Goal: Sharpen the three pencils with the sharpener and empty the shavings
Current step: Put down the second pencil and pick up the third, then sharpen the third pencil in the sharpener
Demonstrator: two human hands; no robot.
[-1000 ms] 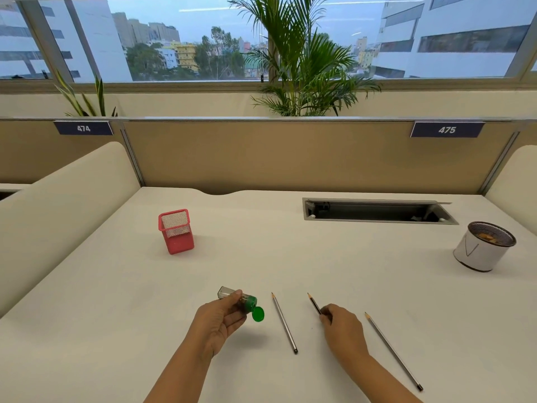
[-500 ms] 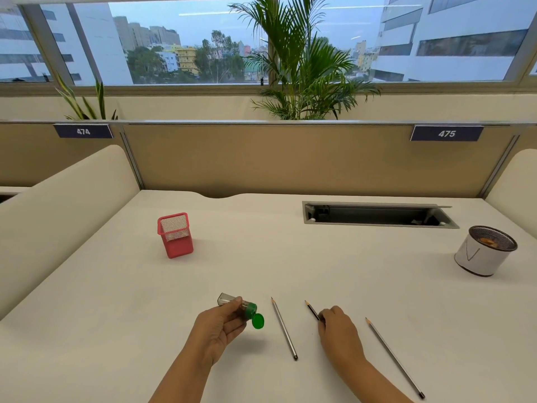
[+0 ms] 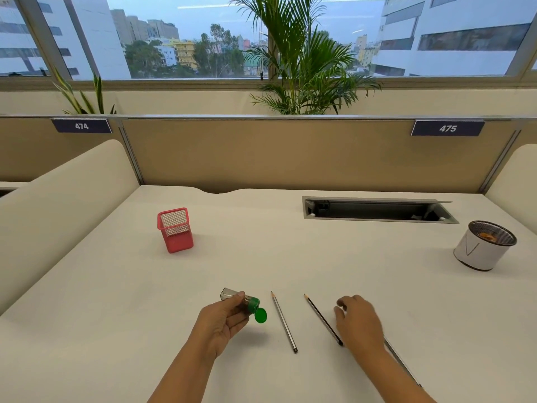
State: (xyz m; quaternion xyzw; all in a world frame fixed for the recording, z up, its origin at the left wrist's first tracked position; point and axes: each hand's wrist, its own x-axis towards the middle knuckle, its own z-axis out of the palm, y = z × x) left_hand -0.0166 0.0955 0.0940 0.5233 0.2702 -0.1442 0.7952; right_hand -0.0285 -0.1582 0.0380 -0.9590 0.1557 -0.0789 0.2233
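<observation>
Three pencils on white desk (image 3: 377, 301) | left hand (image 3: 225, 321) grips clear sharpener (image 3: 241, 301), green cap flipped open | right hand (image 3: 359, 321) loosely curled, empty, beside dark pencil (image 3: 322, 318) | light, stiff, roll-prone; lift mid-shaft.

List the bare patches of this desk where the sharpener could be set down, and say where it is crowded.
Bare desk lies between the red mesh holder and the white bin, in front of the cable slot. Another patch lies left of the left hand, which holds the sharpener. It is crowded by the right hand, among the pencils.
</observation>
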